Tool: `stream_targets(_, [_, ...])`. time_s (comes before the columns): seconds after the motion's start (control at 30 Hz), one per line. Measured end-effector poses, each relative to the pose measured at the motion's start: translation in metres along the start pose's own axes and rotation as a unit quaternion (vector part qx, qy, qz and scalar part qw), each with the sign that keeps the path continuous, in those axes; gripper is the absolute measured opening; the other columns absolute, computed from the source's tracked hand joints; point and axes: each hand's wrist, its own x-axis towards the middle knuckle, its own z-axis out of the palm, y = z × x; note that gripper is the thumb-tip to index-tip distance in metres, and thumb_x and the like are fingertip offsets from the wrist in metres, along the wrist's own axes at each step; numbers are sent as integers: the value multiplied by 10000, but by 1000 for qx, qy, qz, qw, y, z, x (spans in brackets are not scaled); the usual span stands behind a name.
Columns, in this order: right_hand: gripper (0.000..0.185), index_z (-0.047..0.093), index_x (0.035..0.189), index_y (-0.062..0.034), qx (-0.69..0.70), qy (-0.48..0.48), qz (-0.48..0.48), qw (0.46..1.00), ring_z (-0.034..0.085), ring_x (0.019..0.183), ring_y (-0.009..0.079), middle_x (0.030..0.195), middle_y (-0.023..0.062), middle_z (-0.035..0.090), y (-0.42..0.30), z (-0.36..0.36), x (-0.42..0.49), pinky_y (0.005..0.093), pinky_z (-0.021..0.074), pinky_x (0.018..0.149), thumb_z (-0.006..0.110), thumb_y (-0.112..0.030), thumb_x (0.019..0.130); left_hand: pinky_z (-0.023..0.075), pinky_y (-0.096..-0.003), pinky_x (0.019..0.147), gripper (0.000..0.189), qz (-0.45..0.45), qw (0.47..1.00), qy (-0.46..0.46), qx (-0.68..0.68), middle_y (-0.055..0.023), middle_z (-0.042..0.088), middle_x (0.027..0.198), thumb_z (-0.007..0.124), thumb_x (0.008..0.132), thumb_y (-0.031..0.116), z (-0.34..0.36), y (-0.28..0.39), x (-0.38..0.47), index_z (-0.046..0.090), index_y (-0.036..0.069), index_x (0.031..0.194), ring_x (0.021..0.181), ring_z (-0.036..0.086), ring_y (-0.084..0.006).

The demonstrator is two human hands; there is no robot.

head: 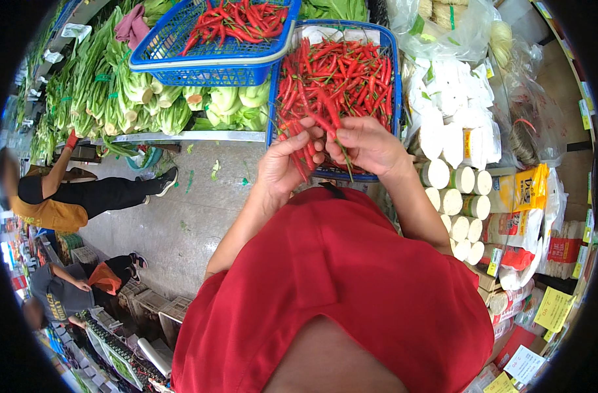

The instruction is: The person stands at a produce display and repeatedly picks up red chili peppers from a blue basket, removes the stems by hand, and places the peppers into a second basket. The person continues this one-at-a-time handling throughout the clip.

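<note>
Several red chili peppers [307, 153] are gripped in my left hand [279, 164], over the near edge of a blue plastic basket [397, 81]. My right hand [375, 147], close beside it, pinches red chilies [332, 109] between thumb and fingers, with green stems hanging below. The basket holds a heap of red chilies [350, 66], with white paper showing at its far side. Overlapping its left side is a second, higher blue basket [230, 74], which has more red chilies [240, 22] in it.
Bundled leafy greens [131, 103] line the display on the left. White bagged packages [444, 93] and stacked pale cylindrical rolls [458, 201] lie at right. A person in a mustard apron [50, 213] reaches toward the greens; another person [60, 292] is at lower left, beside crates [151, 304].
</note>
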Motion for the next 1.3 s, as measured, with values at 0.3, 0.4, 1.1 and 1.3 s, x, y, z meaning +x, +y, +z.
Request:
stream_targets(0.3, [230,624,771,25,-377,79,-2,923,543,590,88,669,40,613,16,19,6,230,423,536,641,-198,824,505,-336,719,277,42,993,29,108,-119,637,918,606,827,104,-7,3,-3,548,31,1087,771,623,-229])
stream_targets(0.4, [228,611,761,41,-526,98,-41,844,545,560,98,611,81,601,20,25,5,275,425,510,634,-179,817,500,-351,800,197,76,980,72,167,-114,644,903,609,803,43,6,3,-8,590,-6,993,851,625,-220])
stream_targets(1.1, [131,600,801,19,-518,66,-109,846,522,541,159,632,126,566,15,34,-11,281,431,545,612,-111,817,513,-299,678,245,268,926,1,267,-101,646,811,681,719,-12,81,56,-25,577,-3,941,711,627,-176])
stream_targets(1.3, [144,598,808,16,-509,105,-95,849,511,534,158,637,135,556,9,29,-19,286,417,520,606,-126,828,497,-302,695,220,411,762,-34,500,-130,647,813,664,737,89,148,146,-20,583,-3,919,723,625,-193])
